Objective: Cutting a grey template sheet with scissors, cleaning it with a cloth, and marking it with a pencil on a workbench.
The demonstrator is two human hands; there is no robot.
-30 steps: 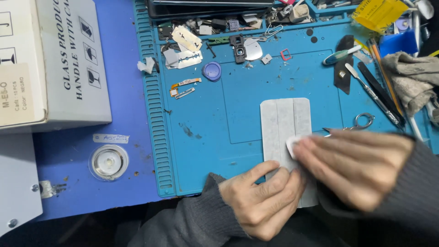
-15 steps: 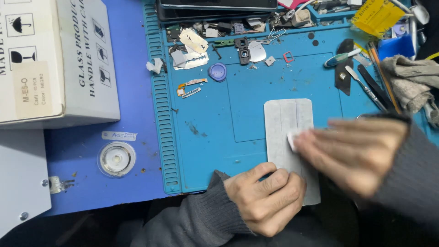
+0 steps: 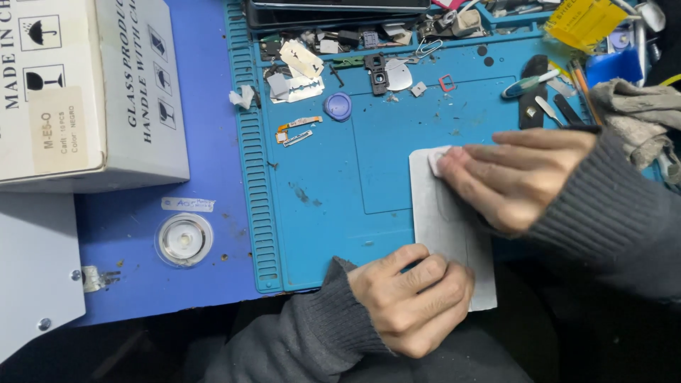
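A flat pale grey rectangular panel (image 3: pixel 443 227) lies on the blue work mat (image 3: pixel 333 206). My left hand (image 3: pixel 411 298) presses down on the panel's near end, fingers curled over its edge. My right hand (image 3: pixel 514 177) rests on the panel's far end, its fingertips pinching a small white wipe (image 3: pixel 435 162) against the surface. Both wrists wear dark grey knit sleeves.
Small parts, a blue round cap (image 3: pixel 338 106), flex cables (image 3: pixel 298 130) and a paper clip (image 3: pixel 425 47) litter the mat's far side. Tweezers and tools (image 3: pixel 546 99) and a grey rag (image 3: pixel 638 113) lie at the right. A white cardboard box (image 3: pixel 85 85) and round metal disc (image 3: pixel 183 239) sit left.
My right hand with the white wipe has slid from the panel's near middle up to its far end. The left hand has stayed on the near end.
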